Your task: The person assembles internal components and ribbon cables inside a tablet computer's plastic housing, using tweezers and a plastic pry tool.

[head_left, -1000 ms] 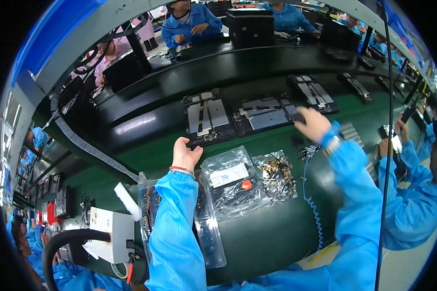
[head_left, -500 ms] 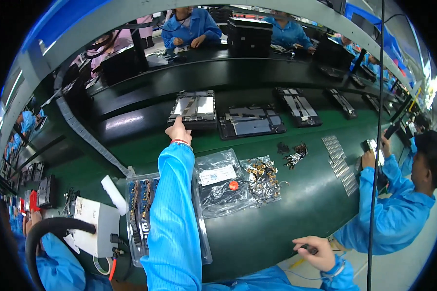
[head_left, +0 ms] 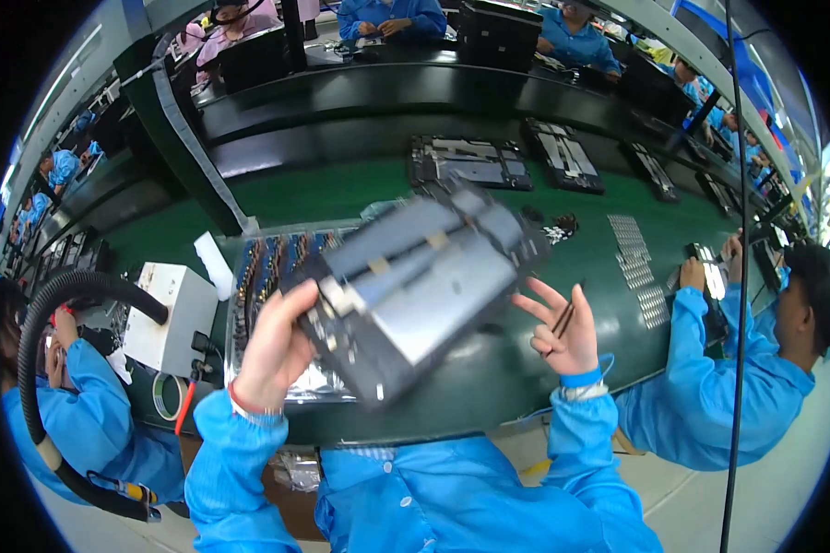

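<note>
In the head view, the tablet (head_left: 447, 286) is held tilted above the counter (head_left: 498, 382), its near left edge pinched in the grip of the left hand (head_left: 281, 341). Dark tweezers (head_left: 564, 318) are clasped in the right hand (head_left: 570, 336), other fingers spread beside the tablet's right edge — whether it is touched cannot be told. Rows of parts (head_left: 272, 263) are held in a clear tray (head_left: 327, 387) — partly hidden by the tablet.
</note>
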Available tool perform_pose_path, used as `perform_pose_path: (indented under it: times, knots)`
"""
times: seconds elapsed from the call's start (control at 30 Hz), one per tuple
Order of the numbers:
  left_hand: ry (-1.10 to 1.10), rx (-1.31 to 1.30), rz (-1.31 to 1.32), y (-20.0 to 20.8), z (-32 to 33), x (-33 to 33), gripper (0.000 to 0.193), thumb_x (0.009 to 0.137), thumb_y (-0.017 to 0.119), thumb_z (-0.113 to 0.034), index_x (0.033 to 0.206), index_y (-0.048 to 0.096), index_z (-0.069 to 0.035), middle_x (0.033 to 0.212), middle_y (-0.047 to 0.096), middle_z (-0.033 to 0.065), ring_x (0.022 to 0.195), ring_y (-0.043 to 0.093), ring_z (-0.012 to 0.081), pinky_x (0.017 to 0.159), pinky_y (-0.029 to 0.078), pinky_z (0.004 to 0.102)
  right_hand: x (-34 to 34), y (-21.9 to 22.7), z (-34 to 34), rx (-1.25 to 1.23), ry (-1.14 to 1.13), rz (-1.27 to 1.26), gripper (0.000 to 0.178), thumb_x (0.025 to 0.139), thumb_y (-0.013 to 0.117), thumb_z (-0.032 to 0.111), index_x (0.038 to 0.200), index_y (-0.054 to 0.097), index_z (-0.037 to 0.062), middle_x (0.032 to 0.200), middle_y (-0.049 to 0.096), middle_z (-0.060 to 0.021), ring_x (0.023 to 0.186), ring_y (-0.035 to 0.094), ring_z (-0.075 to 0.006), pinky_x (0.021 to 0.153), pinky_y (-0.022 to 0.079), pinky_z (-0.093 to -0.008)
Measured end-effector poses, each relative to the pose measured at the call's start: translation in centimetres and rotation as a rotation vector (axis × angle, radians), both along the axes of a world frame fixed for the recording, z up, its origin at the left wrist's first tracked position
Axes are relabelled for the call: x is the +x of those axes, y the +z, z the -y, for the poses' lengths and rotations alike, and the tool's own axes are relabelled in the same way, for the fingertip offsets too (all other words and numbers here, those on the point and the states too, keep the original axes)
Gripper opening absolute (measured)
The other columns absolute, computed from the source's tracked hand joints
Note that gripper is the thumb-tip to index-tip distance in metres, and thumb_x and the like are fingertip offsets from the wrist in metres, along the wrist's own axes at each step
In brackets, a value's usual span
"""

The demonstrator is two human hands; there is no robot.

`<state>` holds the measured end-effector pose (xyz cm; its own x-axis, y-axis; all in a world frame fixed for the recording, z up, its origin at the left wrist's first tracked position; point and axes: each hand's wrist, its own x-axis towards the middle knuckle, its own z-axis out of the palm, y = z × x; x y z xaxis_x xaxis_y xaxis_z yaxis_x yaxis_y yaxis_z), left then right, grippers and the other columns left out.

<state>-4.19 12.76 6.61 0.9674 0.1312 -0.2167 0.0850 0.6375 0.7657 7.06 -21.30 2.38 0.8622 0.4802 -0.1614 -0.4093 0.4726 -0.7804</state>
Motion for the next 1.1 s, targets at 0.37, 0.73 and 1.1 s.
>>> perform_pose_path:
  times: [0.37,0.73,1.1]
  knots:
    - [0.072,1.592,0.314,-2.8,7.7,-9.0,0.073,0.079,0.063,-0.019,0.135,0.025,0.007,0.132,0.037,0.0245,0.118,0.04,0.0412,0.1,0.032,0.0439,-8.1,-1.4,7.3,-0.342,-0.064,0.065,0.034,0.083,0.057,0.014,0.111,0.054,-0.0055,0.097,0.064,-0.011,0.082,0.063,-0.0148,0.073,0.05,-0.0261]
    - [0.076,1.975,0.477,-9.1,10.5,-11.2,0.031,0.078,0.059,-0.014,0.109,0.06,-0.008,0.114,0.058,0.0046,0.108,0.053,0.0219,0.09,0.04,0.0374,-7.1,-4.2,5.9,-1.334,-0.231,0.75,0.022,0.084,0.058,0.013,0.098,0.061,-0.0029,0.091,0.058,-0.0119,0.078,0.057,-0.022,0.072,0.045,-0.0287]
    - [0.015,1.783,0.346,-3.5,10.1,-6.1,0.045,0.07,0.069,-0.022,0.106,0.056,0.001,0.112,0.056,0.0126,0.106,0.051,0.0275,0.091,0.039,0.0382,-6.1,2.5,2.6,-0.918,-0.311,0.698,0.024,0.092,0.044,0.014,0.082,0.062,0.0011,0.083,0.058,-0.0037,0.063,0.044,-0.0058,0.053,0.034,-0.02]
